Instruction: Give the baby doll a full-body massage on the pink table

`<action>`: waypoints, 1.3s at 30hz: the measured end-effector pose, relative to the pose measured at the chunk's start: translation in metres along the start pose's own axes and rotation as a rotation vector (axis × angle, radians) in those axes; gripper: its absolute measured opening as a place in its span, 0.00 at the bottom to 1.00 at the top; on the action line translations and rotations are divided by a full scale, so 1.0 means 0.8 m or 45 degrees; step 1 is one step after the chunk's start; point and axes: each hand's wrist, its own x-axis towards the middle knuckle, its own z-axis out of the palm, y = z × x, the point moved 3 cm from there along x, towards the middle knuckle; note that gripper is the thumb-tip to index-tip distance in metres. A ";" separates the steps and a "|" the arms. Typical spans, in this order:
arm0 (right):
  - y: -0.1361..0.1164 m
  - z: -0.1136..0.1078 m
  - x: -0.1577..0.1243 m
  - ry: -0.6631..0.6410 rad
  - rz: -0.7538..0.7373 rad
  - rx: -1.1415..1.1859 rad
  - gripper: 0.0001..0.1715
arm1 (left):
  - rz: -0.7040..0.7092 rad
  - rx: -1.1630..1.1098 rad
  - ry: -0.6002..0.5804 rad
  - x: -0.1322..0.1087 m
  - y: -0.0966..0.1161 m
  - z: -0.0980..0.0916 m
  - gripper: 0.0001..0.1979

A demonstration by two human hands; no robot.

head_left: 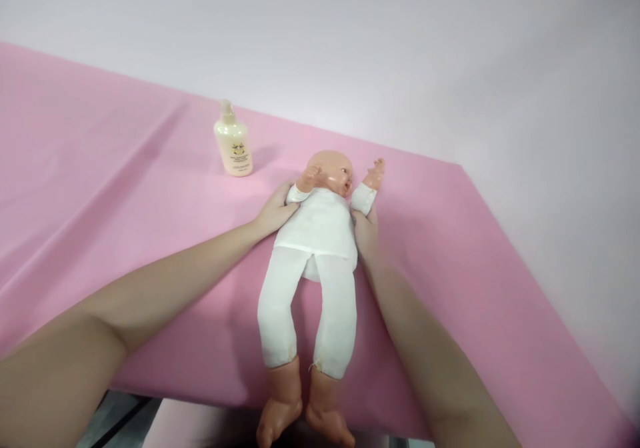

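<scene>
A baby doll (320, 228) in a white top and white leggings lies on its back, its head turned to the right and both its forearms raised. My left hand (277, 211) grips the doll at its upper arm on the left side, thumb on top and the other fingers mostly hidden. On the opposite side my right hand (366, 229) holds the doll under its other arm, with most fingers out of sight behind it. The doll's bare feet hang over the near table edge.
A pump bottle (233, 145) of pale yellow lotion stands upright left of the doll's head. Pink cloth (165, 188) with a few creases covers the table. A white wall (350, 48) rises behind, and the table's right edge slants toward me.
</scene>
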 end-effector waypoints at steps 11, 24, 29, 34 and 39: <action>-0.010 -0.001 -0.006 0.027 0.005 -0.035 0.22 | -0.007 0.039 0.022 -0.001 0.007 -0.001 0.21; -0.023 0.000 -0.014 0.017 0.066 0.008 0.24 | 0.008 0.020 0.012 -0.003 0.010 -0.003 0.22; -0.025 0.001 -0.014 -0.011 0.039 -0.001 0.26 | 0.010 0.008 0.004 -0.003 0.010 -0.003 0.22; -0.020 0.001 -0.010 0.028 0.066 0.068 0.27 | -0.026 -0.097 0.024 -0.002 0.007 -0.003 0.22; -0.006 0.000 -0.005 0.089 0.111 0.135 0.25 | -0.129 -0.274 0.094 0.003 -0.013 -0.002 0.21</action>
